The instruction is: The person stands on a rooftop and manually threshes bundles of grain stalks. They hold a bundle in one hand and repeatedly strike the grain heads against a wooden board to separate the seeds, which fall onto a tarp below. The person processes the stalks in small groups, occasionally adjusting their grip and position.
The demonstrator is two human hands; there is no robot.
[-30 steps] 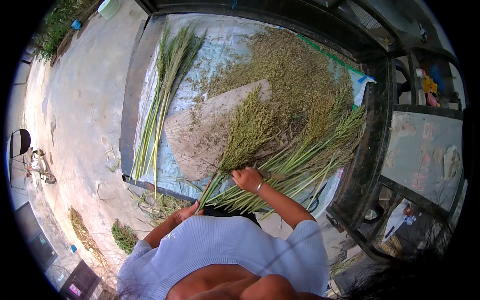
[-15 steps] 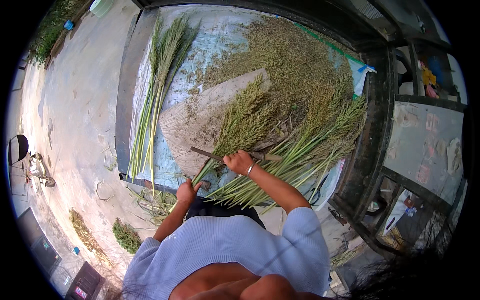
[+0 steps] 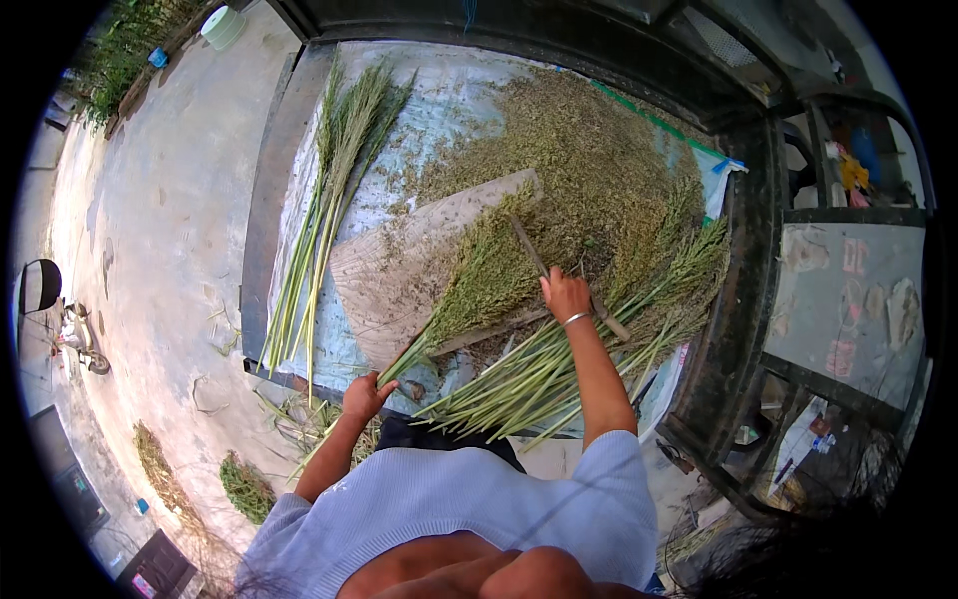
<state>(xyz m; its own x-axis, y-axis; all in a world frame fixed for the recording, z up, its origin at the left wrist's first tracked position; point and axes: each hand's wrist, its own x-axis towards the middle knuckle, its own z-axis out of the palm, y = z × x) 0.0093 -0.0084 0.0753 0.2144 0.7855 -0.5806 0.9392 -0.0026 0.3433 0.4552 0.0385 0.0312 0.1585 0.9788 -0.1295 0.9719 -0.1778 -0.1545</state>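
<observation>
My left hand point(image 3: 367, 395) is closed around the stalk ends of a bundle of green millet point(image 3: 491, 262). Its seed heads fan out over a worn wooden board point(image 3: 374, 275), which slopes up from the sheet. In my right hand point(image 3: 566, 296), closed at mid-length, is a long narrow stick-like tool point(image 3: 529, 245) with a dark, flat far end and a pale wooden near end. That far end lies over or just above the seed heads; contact cannot be made out. Loose seed point(image 3: 589, 150) is heaped beyond the board.
More millet stalks point(image 3: 529, 384) lie in a pile at the right, beneath my right forearm. Thinner stripped-looking stalks point(image 3: 334, 200) rest on the left of the pale sheet point(image 3: 439, 85). A dark metal frame point(image 3: 733, 270) borders the right side. Plant scraps point(image 3: 244, 486) lie on the floor.
My right hand has moved right and away from me, swinging the tool from crosswise near the stalks to pointing at the seed heads. My left hand keeps its hold. The whole view shifted slightly.
</observation>
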